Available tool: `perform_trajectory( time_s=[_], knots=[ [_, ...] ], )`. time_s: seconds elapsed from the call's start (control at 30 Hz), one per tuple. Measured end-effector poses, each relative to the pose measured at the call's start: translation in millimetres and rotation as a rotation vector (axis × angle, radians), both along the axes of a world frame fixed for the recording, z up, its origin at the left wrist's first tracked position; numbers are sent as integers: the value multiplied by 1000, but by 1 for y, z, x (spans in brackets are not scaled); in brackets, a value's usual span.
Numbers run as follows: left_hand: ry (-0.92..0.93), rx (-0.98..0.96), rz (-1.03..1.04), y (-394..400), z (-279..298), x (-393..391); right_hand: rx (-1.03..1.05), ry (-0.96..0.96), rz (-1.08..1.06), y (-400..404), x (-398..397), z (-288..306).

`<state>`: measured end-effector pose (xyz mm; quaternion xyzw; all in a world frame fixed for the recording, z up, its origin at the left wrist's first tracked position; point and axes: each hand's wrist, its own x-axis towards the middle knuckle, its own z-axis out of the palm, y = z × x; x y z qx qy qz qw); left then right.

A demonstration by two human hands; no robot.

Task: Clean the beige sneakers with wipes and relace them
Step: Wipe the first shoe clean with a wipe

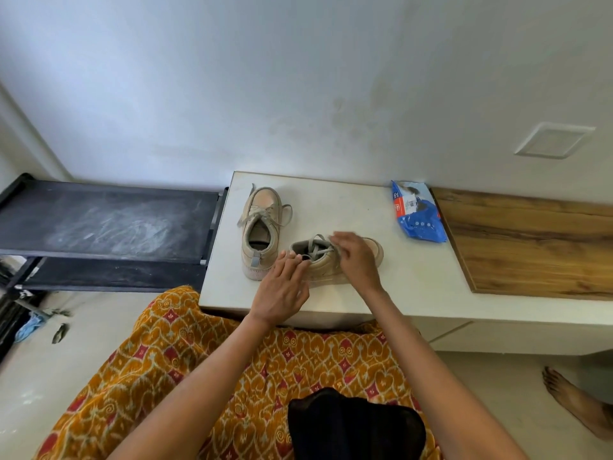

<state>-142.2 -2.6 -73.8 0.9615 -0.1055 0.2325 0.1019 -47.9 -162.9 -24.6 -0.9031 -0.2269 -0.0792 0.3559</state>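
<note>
So our left hand (282, 290) has its fingers (292, 260) laid out pretty much straight, resting on the heel end of the near sneaker (331, 263), not wrapped around anything. Our right hand (356, 257) sits over the middle of that same shoe with its fingers (338, 240) curled down at the grey laces (315, 247); honestly we can't tell if they've actually got a lace pinched or are just touching them. That sneaker lies sideways across the white counter (381, 287), toe pointing right, close to the front edge. The other sneaker (260, 230) stands just beside it on the left, toe pointing toward the wall, laces loose and flopping off both sides. The blue wipes pack (418, 214) is lying well apart, back right near the wall, right where the white top meets a wooden panel (530, 244). Left of the counter there's a dusty black rack (109, 220). Our orange patterned dress (199, 360) fills the bottom, and a bare foot (570, 400) shows on the floor at the far right.
</note>
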Motion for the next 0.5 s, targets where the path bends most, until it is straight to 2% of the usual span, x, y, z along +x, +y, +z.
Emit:
perform_trajectory(
  time_s=[0.07,0.2,0.3,0.4,0.5],
  knots=[
    [7,-7,-2,0,0,-1,-133,-61,102,-8,-5,-15],
    [9,-8,-5,0,0,-1,-283,-106,99,-38,5,-23],
    [6,11,2,0,-2,-1,-429,-222,154,-47,16,-15],
    [7,24,15,0,-1,-1,-533,-285,92,-61,25,-14],
    [-2,11,11,-1,-1,-1,-533,-232,-27,-73,24,-11]
  ],
)
